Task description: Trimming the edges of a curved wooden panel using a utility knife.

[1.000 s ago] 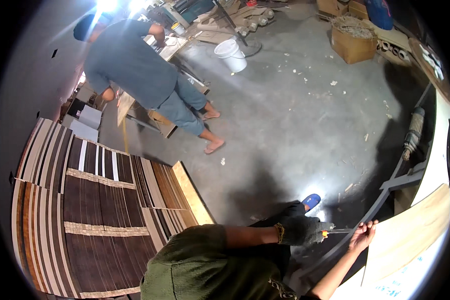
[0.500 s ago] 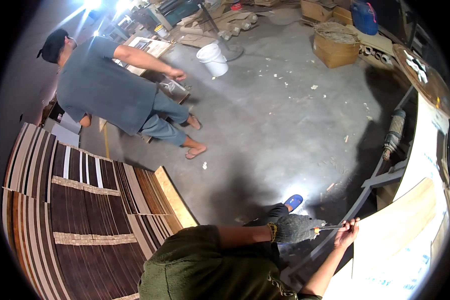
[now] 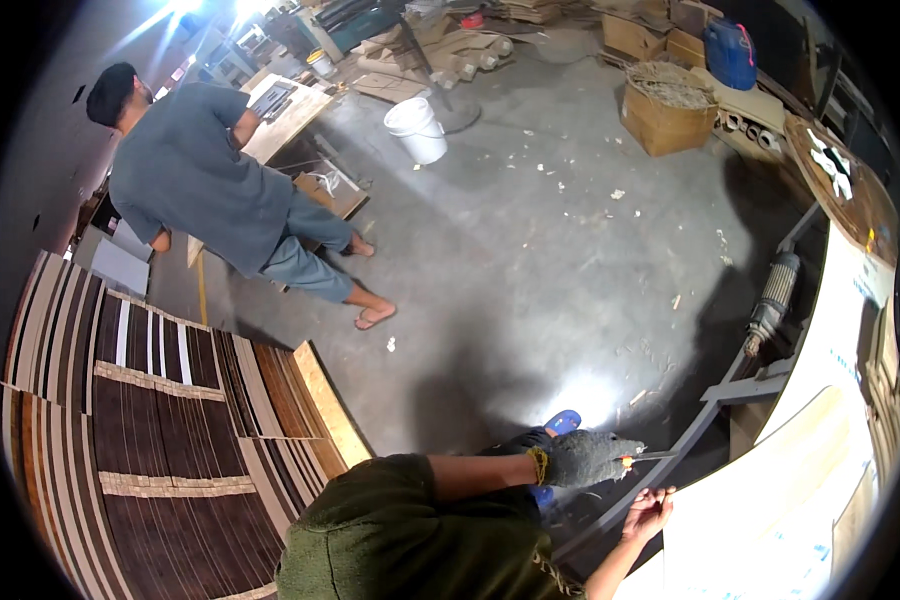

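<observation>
My left hand (image 3: 582,459) wears a grey knit glove with a yellow cuff and is closed around a slim tool (image 3: 654,456). The tool has a small orange part and a narrow dark metal blade pointing right; its exact kind is unclear. Lower down, my bare right hand (image 3: 648,513) has curled fingers at the near left edge of a pale wooden sheet (image 3: 805,440). Whether these fingers pinch the sheet or something small is hard to see. The blade's tip lies above the right hand, apart from it.
Striped wooden strips (image 3: 175,430) fill the left side. A motor (image 3: 773,300) sits beside the grey metal frame (image 3: 745,388) at right. Farther off stand a white bucket (image 3: 416,130), a cardboard box (image 3: 660,118) and a blue drum (image 3: 730,55). Another person (image 3: 210,170) stands at a table.
My right hand has come off the blade's end and moved down and left. The view has shifted slightly. The other person has drawn an arm back toward the table.
</observation>
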